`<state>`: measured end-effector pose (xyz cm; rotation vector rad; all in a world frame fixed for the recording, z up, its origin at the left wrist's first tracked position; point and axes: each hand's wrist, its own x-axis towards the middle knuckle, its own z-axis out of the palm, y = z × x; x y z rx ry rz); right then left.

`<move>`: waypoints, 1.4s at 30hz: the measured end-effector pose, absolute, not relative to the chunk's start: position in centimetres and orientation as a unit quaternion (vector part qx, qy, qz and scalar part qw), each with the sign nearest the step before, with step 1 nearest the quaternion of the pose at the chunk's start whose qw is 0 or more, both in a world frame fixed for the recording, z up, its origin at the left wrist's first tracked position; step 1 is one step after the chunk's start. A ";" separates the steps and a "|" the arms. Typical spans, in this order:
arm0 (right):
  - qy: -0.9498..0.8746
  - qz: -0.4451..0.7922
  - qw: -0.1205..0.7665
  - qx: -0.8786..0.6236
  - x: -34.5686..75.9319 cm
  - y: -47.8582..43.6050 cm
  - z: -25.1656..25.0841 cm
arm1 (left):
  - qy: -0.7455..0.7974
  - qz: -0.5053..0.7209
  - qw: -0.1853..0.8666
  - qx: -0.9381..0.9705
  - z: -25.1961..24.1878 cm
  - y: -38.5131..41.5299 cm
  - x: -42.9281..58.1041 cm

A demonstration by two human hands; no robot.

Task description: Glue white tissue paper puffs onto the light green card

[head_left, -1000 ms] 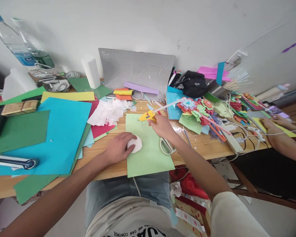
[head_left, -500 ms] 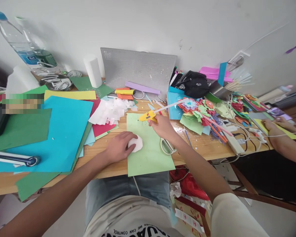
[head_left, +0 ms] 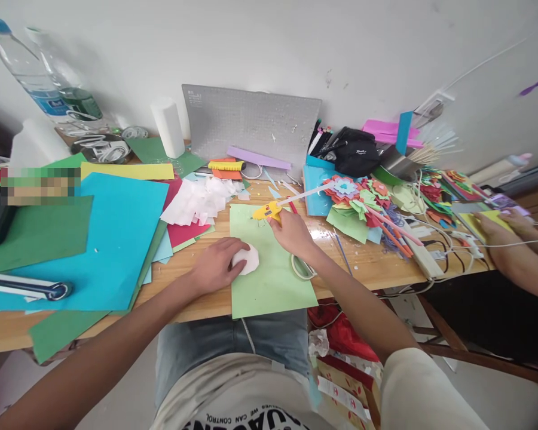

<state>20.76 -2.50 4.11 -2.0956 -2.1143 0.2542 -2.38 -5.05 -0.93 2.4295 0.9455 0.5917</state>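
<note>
My right hand (head_left: 293, 232) is wrapped round the handle of a yellow hot glue gun (head_left: 266, 210), its nozzle pointing left. A long translucent glue stick (head_left: 308, 192) sticks out of the gun's back. My left hand (head_left: 219, 263) rests low on the table, fingers curled over the edge of a small white many-sided paper piece (head_left: 250, 260). That piece lies on a light green paper sheet (head_left: 273, 294), below and left of the gun. Partly under my right wrist sits a roll of tape (head_left: 299, 267).
White paper scraps (head_left: 197, 202) are heaped left of the green sheet, beside large blue card (head_left: 125, 239) and a stapler (head_left: 29, 286). Paper flowers (head_left: 345, 188) and a power strip (head_left: 424, 257) lie to the right. A co-worker's hands (head_left: 497, 236) hold yellow paper at far right.
My hands, the glue gun and the white piece stay almost where they were. At far right, the co-worker's hands and the yellow paper have shifted slightly.
</note>
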 end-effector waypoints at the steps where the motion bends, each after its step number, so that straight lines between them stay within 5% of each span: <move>1: -0.707 0.085 0.080 -0.697 20.8 -2.5 4.1 | 0.345 0.215 0.233 0.884 -0.9 -5.1 -2.4; 42: -0.718 0.147 0.127 -0.669 19.6 -2.8 4.3 | 0.343 0.210 0.229 0.886 -1.1 -5.1 -2.4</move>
